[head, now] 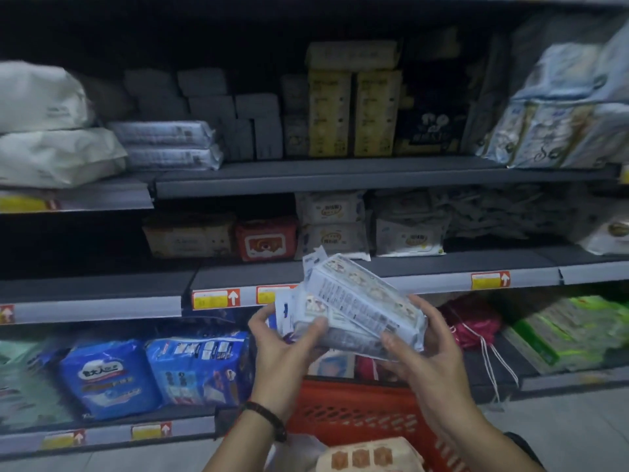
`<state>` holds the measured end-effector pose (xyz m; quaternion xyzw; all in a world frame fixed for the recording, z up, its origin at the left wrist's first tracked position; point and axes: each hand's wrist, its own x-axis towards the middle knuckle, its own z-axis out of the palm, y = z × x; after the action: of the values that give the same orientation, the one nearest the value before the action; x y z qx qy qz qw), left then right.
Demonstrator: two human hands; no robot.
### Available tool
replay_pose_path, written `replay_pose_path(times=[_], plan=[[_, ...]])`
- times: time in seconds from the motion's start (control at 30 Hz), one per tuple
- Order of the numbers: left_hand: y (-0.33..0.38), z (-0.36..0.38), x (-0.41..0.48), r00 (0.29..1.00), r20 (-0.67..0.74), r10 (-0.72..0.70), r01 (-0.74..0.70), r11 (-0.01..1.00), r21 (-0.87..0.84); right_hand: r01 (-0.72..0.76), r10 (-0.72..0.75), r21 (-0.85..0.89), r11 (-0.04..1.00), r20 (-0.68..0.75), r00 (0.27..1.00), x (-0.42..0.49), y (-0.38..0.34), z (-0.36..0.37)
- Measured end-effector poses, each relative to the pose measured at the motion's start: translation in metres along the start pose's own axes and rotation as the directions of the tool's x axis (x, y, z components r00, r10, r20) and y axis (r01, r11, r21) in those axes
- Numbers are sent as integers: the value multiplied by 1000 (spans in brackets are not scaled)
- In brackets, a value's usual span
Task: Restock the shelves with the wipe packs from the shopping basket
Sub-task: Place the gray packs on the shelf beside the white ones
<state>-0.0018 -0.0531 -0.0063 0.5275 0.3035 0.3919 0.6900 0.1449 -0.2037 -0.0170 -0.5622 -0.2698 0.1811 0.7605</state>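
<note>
Wipe packs (360,301): stacked and tilted, held between both hands above the basket (357,413).
Left hand (282,349): fingers curled round their left end.
Right hand (422,338): gripped the right end.

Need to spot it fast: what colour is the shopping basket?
The shopping basket is orange-red, clearest in the head view.

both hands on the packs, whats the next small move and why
Probably raise the packs forward onto the middle shelf, next to the similar white wipes. The left hand and right hand hold them above the basket, level with that shelf's edge, which has bare room in front.
</note>
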Motion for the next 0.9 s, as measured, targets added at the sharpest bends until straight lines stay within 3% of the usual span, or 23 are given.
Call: replay_pose_path(times=[0.1,0.33,0.5,0.63,0.73,0.83,0.9], plan=[[26,-12,6,985,98,140,-156,971,181,72,-72,-4,997,15,997,11,-24,21],[113,-39,56,909,55,412,-415,892,177,266,-259,-62,962,104,960,70,-86,109],[181,-65,105,754,-109,648,-612,753,243,387,-375,-64,920,139,916,124,-127,192],[224,-86,136,628,-172,759,-743,650,160,419,-410,-2,908,200,890,163,-153,261],[225,-110,154,673,-87,735,-714,675,183,421,-404,-19,907,245,881,192,-166,305],[227,-132,170,683,-37,730,-645,626,438,444,-409,-137,886,224,885,218,-168,335],[229,-138,176,690,-51,722,-626,632,457,442,-406,-182,878,207,890,230,-162,351]])
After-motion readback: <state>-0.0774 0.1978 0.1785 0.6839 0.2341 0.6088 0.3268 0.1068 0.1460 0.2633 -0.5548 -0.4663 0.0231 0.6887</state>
